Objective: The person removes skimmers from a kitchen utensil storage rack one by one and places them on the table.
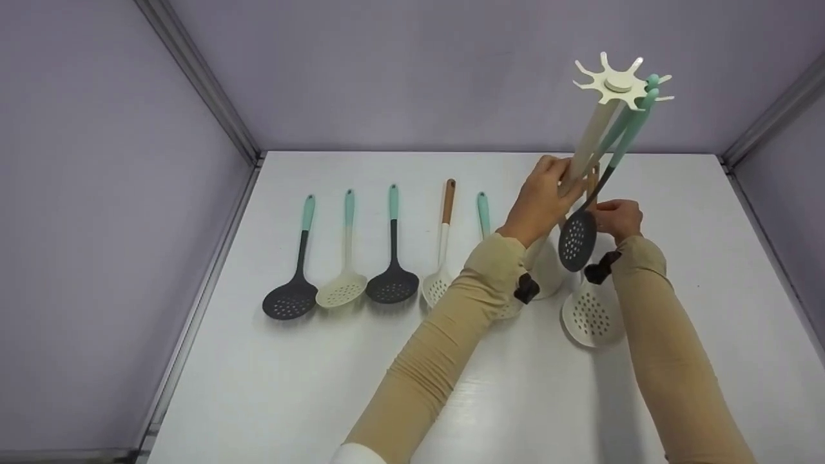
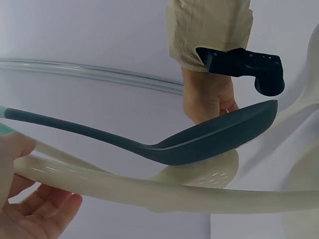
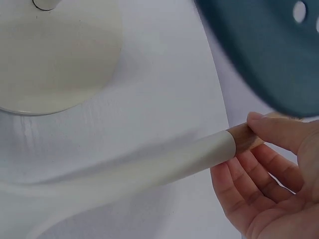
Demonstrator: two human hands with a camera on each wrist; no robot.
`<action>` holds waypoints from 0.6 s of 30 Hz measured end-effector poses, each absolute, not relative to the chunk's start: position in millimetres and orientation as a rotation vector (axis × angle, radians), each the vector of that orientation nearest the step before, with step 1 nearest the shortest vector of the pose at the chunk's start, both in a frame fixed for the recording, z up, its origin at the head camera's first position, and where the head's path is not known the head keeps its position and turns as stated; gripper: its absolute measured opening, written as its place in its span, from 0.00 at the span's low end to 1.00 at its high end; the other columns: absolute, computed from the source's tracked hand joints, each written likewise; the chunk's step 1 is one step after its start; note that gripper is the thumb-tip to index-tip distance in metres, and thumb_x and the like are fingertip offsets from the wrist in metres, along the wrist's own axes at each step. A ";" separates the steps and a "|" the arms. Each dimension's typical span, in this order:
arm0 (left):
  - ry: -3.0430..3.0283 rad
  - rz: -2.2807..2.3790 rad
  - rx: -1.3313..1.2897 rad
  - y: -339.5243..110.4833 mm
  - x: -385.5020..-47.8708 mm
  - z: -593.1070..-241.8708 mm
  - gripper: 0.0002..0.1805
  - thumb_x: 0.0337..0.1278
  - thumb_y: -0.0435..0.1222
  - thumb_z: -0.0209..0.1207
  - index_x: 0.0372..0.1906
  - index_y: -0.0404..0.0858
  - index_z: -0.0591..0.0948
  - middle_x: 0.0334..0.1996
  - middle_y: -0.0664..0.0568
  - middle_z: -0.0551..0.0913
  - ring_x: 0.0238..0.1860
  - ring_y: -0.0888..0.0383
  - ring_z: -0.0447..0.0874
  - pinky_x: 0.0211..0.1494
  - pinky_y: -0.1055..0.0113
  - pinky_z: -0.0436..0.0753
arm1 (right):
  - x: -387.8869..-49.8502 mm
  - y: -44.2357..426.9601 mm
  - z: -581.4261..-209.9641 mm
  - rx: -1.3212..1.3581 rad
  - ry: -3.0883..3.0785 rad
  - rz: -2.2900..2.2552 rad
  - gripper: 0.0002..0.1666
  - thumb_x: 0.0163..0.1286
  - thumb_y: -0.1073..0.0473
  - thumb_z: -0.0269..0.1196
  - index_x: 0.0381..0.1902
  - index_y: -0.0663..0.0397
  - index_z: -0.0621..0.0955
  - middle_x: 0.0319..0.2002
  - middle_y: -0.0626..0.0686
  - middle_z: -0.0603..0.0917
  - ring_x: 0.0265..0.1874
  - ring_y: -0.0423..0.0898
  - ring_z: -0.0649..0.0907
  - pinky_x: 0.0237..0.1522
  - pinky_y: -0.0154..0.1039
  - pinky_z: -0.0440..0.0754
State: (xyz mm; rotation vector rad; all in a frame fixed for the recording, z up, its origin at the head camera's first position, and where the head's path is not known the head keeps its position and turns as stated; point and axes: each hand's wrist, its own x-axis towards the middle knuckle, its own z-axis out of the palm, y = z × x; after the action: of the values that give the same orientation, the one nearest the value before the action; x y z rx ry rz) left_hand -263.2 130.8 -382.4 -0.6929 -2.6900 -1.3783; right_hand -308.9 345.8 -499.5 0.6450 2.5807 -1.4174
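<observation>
My left hand point(image 1: 540, 201) grips the cream pole point(image 1: 592, 143) of a utensil stand, its round base point(image 3: 60, 64) on the table. On the stand's hooked top point(image 1: 615, 84) hang two mint-handled skimmers: a dark one point(image 1: 578, 241) in front and a cream one point(image 2: 217, 174) behind it, mostly hidden in the head view. Just right of the pole, my right hand point(image 1: 620, 219) pinches the wooden handle point(image 3: 243, 138) of a white skimmer. That skimmer's perforated head point(image 1: 592, 320) is low, near the tabletop; whether it touches the surface I cannot tell.
Several skimmers lie in a row on the white table point(image 1: 387, 361): dark point(image 1: 291, 299), cream point(image 1: 343, 291), dark point(image 1: 392, 287), and white with a brown handle point(image 1: 448, 206). Another mint handle point(image 1: 483, 209) shows partly behind my left forearm. Panels enclose the table's back and sides.
</observation>
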 end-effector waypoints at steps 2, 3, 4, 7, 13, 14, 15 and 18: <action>-2.673 -1.401 -0.695 130.7 -262.7 -383.9 0.23 0.70 0.47 0.50 0.63 0.42 0.74 0.51 0.53 0.77 0.53 0.64 0.79 0.57 0.81 0.77 | -308.5 348.4 -499.5 0.635 2.567 -1.437 0.32 0.63 0.51 0.64 0.58 0.69 0.75 0.32 0.43 0.77 0.26 0.33 0.78 0.32 0.25 0.80; -2.664 -1.411 -0.697 130.6 -262.6 -384.3 0.23 0.69 0.47 0.51 0.63 0.41 0.74 0.50 0.54 0.77 0.52 0.65 0.80 0.56 0.82 0.78 | -308.6 349.9 -499.7 0.628 2.568 -1.439 0.32 0.63 0.51 0.64 0.58 0.69 0.75 0.29 0.40 0.77 0.23 0.31 0.78 0.30 0.24 0.80; -2.654 -1.409 -0.705 130.6 -262.6 -384.7 0.22 0.69 0.46 0.51 0.62 0.41 0.74 0.49 0.53 0.78 0.51 0.64 0.81 0.55 0.83 0.78 | -308.4 350.8 -499.6 0.622 2.568 -1.442 0.32 0.63 0.51 0.64 0.58 0.69 0.75 0.27 0.39 0.75 0.22 0.30 0.77 0.29 0.24 0.80; -2.613 -1.392 -0.728 130.9 -262.6 -385.4 0.21 0.68 0.44 0.52 0.60 0.39 0.76 0.48 0.52 0.80 0.51 0.64 0.82 0.54 0.84 0.78 | -308.0 353.5 -501.1 0.609 2.590 -1.416 0.32 0.64 0.51 0.62 0.59 0.70 0.75 0.27 0.38 0.76 0.21 0.29 0.77 0.29 0.23 0.79; -2.596 -1.386 -0.734 133.5 -259.7 -386.8 0.20 0.68 0.43 0.53 0.58 0.38 0.77 0.47 0.52 0.80 0.51 0.64 0.83 0.54 0.85 0.79 | -303.6 358.0 -506.7 0.599 2.597 -1.355 0.35 0.66 0.48 0.59 0.62 0.69 0.72 0.50 0.57 0.78 0.30 0.33 0.75 0.33 0.24 0.75; -2.602 -1.388 -0.726 134.0 -259.1 -387.1 0.20 0.68 0.43 0.52 0.58 0.38 0.77 0.47 0.52 0.80 0.51 0.64 0.83 0.54 0.85 0.78 | -302.9 358.9 -507.7 0.592 2.595 -1.355 0.35 0.66 0.48 0.59 0.63 0.70 0.72 0.51 0.57 0.77 0.31 0.34 0.75 0.34 0.25 0.75; -2.609 -1.389 -0.718 134.5 -258.5 -387.3 0.20 0.68 0.44 0.52 0.58 0.39 0.77 0.47 0.52 0.80 0.51 0.64 0.83 0.54 0.85 0.78 | -302.6 360.3 -509.2 0.586 2.595 -1.351 0.35 0.66 0.48 0.59 0.63 0.69 0.72 0.50 0.56 0.78 0.32 0.34 0.75 0.34 0.24 0.74; -2.616 -1.391 -0.702 135.1 -257.1 -388.0 0.20 0.68 0.44 0.52 0.58 0.39 0.77 0.46 0.53 0.80 0.51 0.65 0.83 0.55 0.85 0.78 | -301.8 363.1 -512.8 0.568 2.594 -1.346 0.36 0.66 0.48 0.60 0.63 0.69 0.72 0.43 0.50 0.80 0.31 0.32 0.75 0.34 0.23 0.74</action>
State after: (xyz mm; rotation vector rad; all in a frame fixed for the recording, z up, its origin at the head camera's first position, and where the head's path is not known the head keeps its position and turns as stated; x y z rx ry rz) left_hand -257.1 135.1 -388.0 -0.7017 -2.6161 -1.3907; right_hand -301.8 363.1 -512.8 0.5679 2.5944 -1.3463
